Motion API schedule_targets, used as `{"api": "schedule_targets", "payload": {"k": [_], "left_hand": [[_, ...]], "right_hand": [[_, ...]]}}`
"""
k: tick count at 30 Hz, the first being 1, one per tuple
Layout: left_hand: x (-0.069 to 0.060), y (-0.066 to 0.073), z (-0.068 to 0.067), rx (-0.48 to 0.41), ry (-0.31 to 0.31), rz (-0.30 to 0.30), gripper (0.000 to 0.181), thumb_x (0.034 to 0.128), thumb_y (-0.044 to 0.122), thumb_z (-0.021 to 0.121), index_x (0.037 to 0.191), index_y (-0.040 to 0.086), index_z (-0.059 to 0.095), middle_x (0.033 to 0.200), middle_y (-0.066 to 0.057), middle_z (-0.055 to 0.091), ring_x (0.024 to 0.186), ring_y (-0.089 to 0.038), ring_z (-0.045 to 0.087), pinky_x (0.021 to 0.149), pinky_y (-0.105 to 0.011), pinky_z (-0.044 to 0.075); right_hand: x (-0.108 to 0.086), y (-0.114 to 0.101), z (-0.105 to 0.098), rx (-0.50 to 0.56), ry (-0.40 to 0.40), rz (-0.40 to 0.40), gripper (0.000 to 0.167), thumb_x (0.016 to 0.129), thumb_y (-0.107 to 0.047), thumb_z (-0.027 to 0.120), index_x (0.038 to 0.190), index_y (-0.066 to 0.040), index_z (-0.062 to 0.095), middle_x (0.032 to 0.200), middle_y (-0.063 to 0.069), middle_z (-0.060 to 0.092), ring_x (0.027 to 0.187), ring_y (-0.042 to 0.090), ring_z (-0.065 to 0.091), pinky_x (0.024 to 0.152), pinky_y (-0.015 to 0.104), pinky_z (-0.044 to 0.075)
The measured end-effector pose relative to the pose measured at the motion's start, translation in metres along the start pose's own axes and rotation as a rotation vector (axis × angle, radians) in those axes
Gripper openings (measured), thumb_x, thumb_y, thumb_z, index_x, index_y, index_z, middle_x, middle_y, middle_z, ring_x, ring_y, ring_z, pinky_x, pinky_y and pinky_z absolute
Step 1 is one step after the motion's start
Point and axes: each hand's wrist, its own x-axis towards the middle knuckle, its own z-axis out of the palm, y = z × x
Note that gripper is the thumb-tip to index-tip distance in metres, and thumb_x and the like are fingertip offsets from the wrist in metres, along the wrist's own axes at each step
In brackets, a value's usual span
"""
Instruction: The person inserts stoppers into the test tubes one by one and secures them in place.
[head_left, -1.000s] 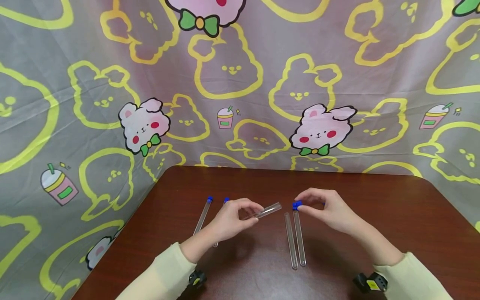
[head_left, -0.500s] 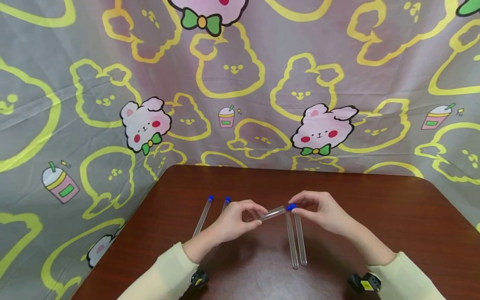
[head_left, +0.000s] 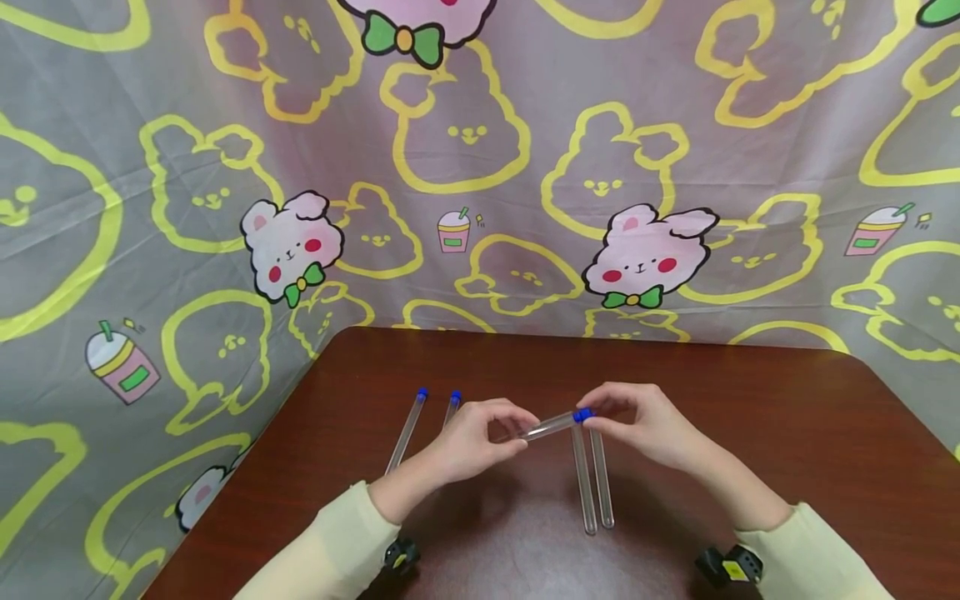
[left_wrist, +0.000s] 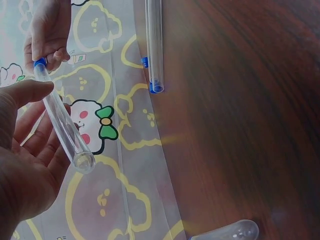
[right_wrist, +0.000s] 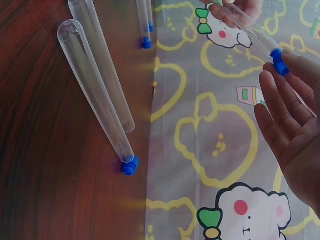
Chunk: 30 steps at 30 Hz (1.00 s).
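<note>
My left hand (head_left: 474,437) holds a clear test tube (head_left: 550,426) between thumb and fingers, its mouth raised toward the right. At that mouth, my right hand (head_left: 637,418) pinches a blue stopper (right_wrist: 280,62) with thumb and fingertips. The stopper meets the tube; how deep it sits I cannot tell. In the left wrist view the tube's rounded end (left_wrist: 84,162) sticks out past the left palm. Below the right hand, two open test tubes (head_left: 584,483) lie side by side on the table. Another blue stopper (right_wrist: 130,165) is by their far ends in the right wrist view.
Two test tubes with blue stoppers (head_left: 407,429) lie at the left, one partly behind the left hand. The brown table (head_left: 712,483) ends at a patterned cloth (head_left: 517,200) hanging behind it.
The right hand has moved slightly left with the blue stopper, and the left hand slightly right with the tube. Stopper and tube mouth, apart a second ago, now meet.
</note>
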Motion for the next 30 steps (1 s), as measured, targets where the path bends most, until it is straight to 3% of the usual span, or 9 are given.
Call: {"api": "schedule_targets", "payload": {"k": [9,18,30], "left_hand": [[0.0016,0.0006,0.0021,-0.016,-0.014,0.003,0.026,0.0833,0.003,0.076,0.107,0.013,0.072,0.088,0.009,0.067,0.081,-0.005,0.06,0.079,-0.04,0.051],[0.0015,0.001,0.0,0.002,-0.012,0.019,0.026,0.0834,0.003,0.075,0.107,0.013,0.072,0.088,0.01,0.067,0.082,-0.004,0.061,0.078,-0.028,0.049],[0.0007,0.0008,0.0005,0.003,-0.016,0.016,0.025,0.0837,0.005,0.076,0.107,0.014,0.072,0.09,0.01,0.068,0.082,-0.004,0.06,0.078,-0.031,0.051]], "right_hand": [[-0.0002,0.0005,0.0,0.013,-0.013,0.011,0.019,0.085,-0.012,0.076,0.103,-0.014,0.071,0.089,-0.006,0.07,0.08,0.014,0.064,0.071,0.034,0.055],[0.0013,-0.0006,0.0002,0.027,-0.03,0.012,0.019,0.085,-0.012,0.076,0.104,-0.012,0.072,0.089,-0.005,0.07,0.08,0.014,0.065,0.072,0.031,0.055],[0.0015,-0.0004,0.0016,0.027,-0.036,0.009,0.02,0.085,-0.013,0.076,0.104,-0.012,0.072,0.09,-0.003,0.07,0.08,0.015,0.065,0.072,0.032,0.055]]}}
